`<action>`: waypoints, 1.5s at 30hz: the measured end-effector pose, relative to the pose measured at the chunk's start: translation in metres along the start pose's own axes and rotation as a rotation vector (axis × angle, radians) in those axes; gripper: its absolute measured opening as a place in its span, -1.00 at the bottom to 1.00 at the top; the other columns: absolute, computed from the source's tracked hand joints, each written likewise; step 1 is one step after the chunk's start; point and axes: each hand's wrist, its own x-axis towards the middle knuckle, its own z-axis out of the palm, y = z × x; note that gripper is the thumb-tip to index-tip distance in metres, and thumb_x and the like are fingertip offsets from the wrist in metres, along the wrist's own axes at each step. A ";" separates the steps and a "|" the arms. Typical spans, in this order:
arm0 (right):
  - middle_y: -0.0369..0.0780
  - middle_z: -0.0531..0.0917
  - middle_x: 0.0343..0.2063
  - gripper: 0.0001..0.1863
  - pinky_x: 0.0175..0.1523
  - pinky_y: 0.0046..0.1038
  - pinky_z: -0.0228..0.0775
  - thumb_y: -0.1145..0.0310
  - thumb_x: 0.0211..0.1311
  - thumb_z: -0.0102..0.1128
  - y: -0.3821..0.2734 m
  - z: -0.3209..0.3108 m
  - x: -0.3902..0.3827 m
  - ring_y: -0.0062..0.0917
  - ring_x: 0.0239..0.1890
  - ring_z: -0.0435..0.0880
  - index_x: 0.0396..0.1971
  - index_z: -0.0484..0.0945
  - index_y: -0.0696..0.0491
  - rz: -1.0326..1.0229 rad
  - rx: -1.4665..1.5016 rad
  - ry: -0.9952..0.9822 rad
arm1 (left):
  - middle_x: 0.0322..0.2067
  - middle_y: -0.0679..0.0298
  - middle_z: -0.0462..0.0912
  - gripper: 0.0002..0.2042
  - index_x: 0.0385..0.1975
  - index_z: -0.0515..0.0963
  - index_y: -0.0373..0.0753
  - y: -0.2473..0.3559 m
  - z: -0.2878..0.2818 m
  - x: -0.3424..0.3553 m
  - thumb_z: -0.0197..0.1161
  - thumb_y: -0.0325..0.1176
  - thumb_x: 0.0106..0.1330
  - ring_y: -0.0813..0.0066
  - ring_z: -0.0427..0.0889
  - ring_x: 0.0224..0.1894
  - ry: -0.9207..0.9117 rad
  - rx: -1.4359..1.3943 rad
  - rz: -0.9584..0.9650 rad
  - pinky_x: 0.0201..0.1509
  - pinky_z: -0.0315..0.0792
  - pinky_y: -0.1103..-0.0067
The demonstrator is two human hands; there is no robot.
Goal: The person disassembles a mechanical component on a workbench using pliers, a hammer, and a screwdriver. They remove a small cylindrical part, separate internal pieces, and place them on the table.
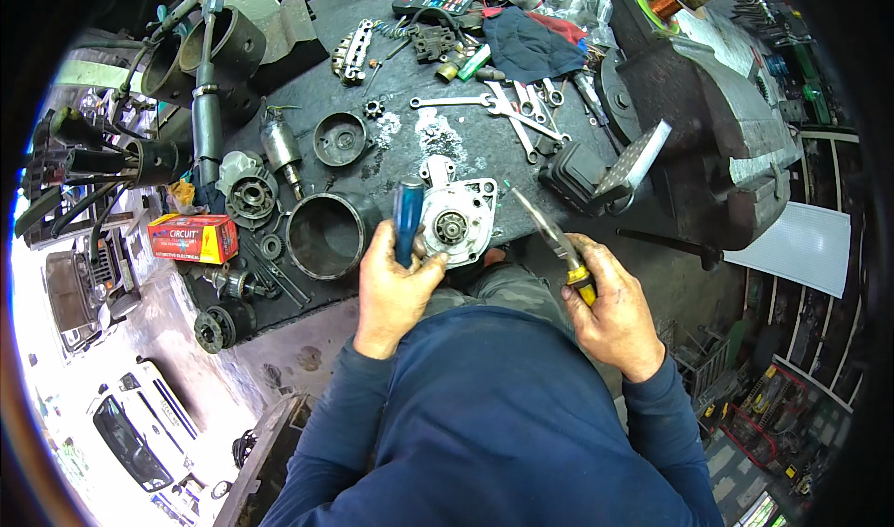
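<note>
A pale cast-metal starter housing (pixel 476 212) with a small gear in its round opening rests at the near edge of the bench. My left hand (pixel 399 290) is closed around a blue-handled screwdriver (pixel 408 218), held upright; its shaft is hidden. The left thumb is beside the housing's near rim, and I cannot tell whether it touches. To the right of the housing, my right hand (pixel 610 308) grips pliers (pixel 556 238) with yellow handles, their long jaws pointing up and left. The pliers are apart from the housing.
Left of the housing stand an open metal cylinder (pixel 324 236), a round cap (pixel 341 140) and a red and yellow box (pixel 193 239). Several wrenches (pixel 451 101) lie farther back, near a dark cloth (pixel 531 47). A large vise (pixel 703 127) stands at the right.
</note>
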 end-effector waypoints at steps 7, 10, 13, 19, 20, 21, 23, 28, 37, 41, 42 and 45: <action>0.05 0.68 0.04 -0.36 0.18 -0.14 0.56 0.59 0.13 0.37 -0.008 0.005 0.027 0.06 0.07 0.69 0.29 0.51 0.17 -0.011 -0.136 -0.052 | -0.26 0.43 0.52 -0.53 0.15 0.53 -0.34 0.005 0.015 0.013 0.52 -0.64 0.26 0.74 0.52 -0.24 -0.047 -0.062 0.042 -0.17 0.45 0.73; 0.06 0.68 0.08 -0.36 0.23 -0.17 0.56 0.63 0.14 0.35 -0.010 0.000 0.033 0.05 0.11 0.70 0.30 0.51 0.19 -0.043 -0.104 -0.004 | -0.14 0.24 0.61 -0.55 0.27 0.44 -0.36 0.030 0.007 0.019 0.31 -0.22 0.56 0.58 0.55 -0.14 -0.153 -0.236 0.179 -0.02 0.46 0.60; 0.07 0.67 0.14 -0.35 0.31 -0.24 0.52 0.68 0.15 0.32 -0.017 -0.010 0.034 0.00 0.21 0.71 0.32 0.50 0.22 -0.032 0.014 0.057 | -0.18 0.15 0.54 -0.53 0.34 0.35 -0.36 0.049 0.005 0.037 0.03 -0.08 0.70 0.42 0.52 -0.11 -0.243 -0.517 0.319 0.04 0.45 0.41; -0.17 0.65 -0.02 -0.37 0.20 -0.41 0.51 0.65 0.31 0.31 -0.025 -0.037 0.034 -0.50 0.00 0.65 0.40 0.44 0.22 -0.155 0.090 0.186 | -0.21 0.19 0.48 -0.50 0.37 0.35 -0.22 0.043 0.024 0.066 0.14 0.01 0.67 0.38 0.48 -0.13 -0.429 -0.640 0.340 0.01 0.45 0.32; -0.17 0.65 -0.01 -0.37 0.20 -0.42 0.51 0.65 0.31 0.31 -0.025 -0.040 0.036 -0.50 0.01 0.65 0.40 0.44 0.22 -0.181 0.091 0.213 | -0.21 0.20 0.48 -0.50 0.37 0.35 -0.21 0.041 0.026 0.068 0.15 0.01 0.66 0.38 0.47 -0.13 -0.436 -0.628 0.334 0.01 0.44 0.33; -0.16 0.65 -0.01 -0.37 0.21 -0.42 0.51 0.66 0.31 0.30 -0.026 -0.044 0.038 -0.49 0.02 0.65 0.40 0.44 0.23 -0.191 0.087 0.230 | -0.20 0.20 0.48 -0.50 0.37 0.35 -0.20 0.038 0.028 0.068 0.16 0.01 0.66 0.39 0.47 -0.13 -0.450 -0.617 0.334 0.01 0.44 0.34; -0.15 0.66 0.02 -0.37 0.20 -0.43 0.51 0.67 0.30 0.30 -0.031 -0.053 0.045 -0.48 0.02 0.67 0.40 0.45 0.23 -0.272 0.008 0.244 | -0.19 0.20 0.48 -0.50 0.37 0.36 -0.19 0.035 0.027 0.070 0.18 0.00 0.65 0.39 0.46 -0.13 -0.476 -0.589 0.322 0.01 0.44 0.35; -0.12 0.68 0.06 -0.36 0.21 -0.44 0.53 0.66 0.31 0.34 -0.057 -0.081 0.072 -0.49 0.01 0.69 0.41 0.45 0.22 -0.499 -0.093 0.218 | -0.18 0.20 0.48 -0.46 0.38 0.34 -0.16 0.030 0.024 0.069 0.26 0.02 0.60 0.41 0.45 -0.12 -0.542 -0.410 0.383 -0.02 0.41 0.42; -0.04 0.70 0.06 -0.36 0.09 -0.35 0.60 0.76 0.22 0.30 -0.098 -0.100 0.087 -0.39 0.01 0.75 0.32 0.50 0.11 -0.498 -0.620 -0.045 | -0.08 0.35 0.59 -0.44 0.38 0.38 -0.25 0.028 0.037 0.050 0.32 -0.03 0.59 0.63 0.50 -0.07 -0.462 -0.286 0.480 0.08 0.45 0.60; -0.01 0.68 0.04 -0.30 0.14 -0.28 0.62 0.74 0.16 0.27 -0.109 -0.091 0.097 -0.25 0.04 0.76 0.37 0.44 0.18 -0.686 -0.192 0.407 | -0.10 0.36 0.58 -0.45 0.37 0.38 -0.25 0.028 0.037 0.050 0.31 -0.02 0.60 0.63 0.48 -0.10 -0.445 -0.303 0.446 0.06 0.43 0.59; -0.01 0.68 0.01 -0.29 0.14 -0.26 0.63 0.71 0.15 0.27 -0.110 -0.086 0.097 -0.21 0.03 0.76 0.39 0.43 0.19 -0.664 -0.173 0.378 | -0.10 0.36 0.58 -0.46 0.36 0.38 -0.25 0.028 0.038 0.050 0.31 -0.02 0.60 0.63 0.48 -0.11 -0.461 -0.301 0.447 0.05 0.42 0.59; -0.04 0.62 -0.19 -0.35 0.05 -0.13 0.63 0.56 0.10 0.29 -0.101 -0.081 0.089 -0.04 -0.06 0.71 0.29 0.51 0.18 -0.305 -0.588 -0.056 | -0.10 0.32 0.58 -0.47 0.36 0.38 -0.26 0.032 0.040 0.051 0.29 -0.05 0.61 0.60 0.49 -0.11 -0.473 -0.327 0.462 0.06 0.42 0.55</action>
